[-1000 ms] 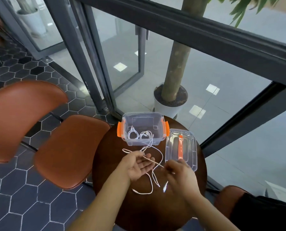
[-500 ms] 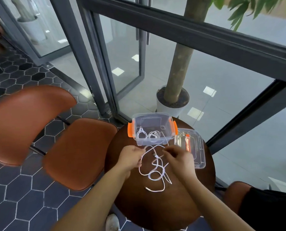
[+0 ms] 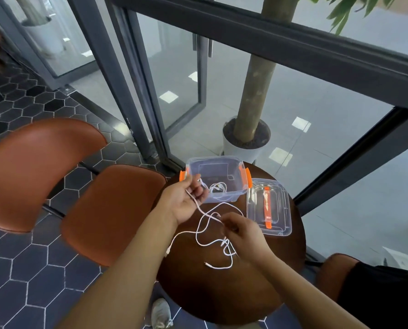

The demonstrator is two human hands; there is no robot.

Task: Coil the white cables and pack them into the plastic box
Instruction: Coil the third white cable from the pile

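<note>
Left hand [image 3: 185,201], raised to the plastic box's [image 3: 224,196] near-left rim, grips the white cable [image 3: 205,213]; right hand [image 3: 244,235] pinches it on the box's near side.

Bare table [image 3: 222,293] lies open across the lower middle of the frame. Box [image 3: 212,160] and lid [image 3: 279,210] crowd its upper edge; loose cable [image 3: 222,267] sprawls over the centre.

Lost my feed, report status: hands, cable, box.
Left hand grips white cable, right hand pinches it. Cable loose, uncoiled on table. Plastic box open, coiled cable inside, lid beside it.
</note>
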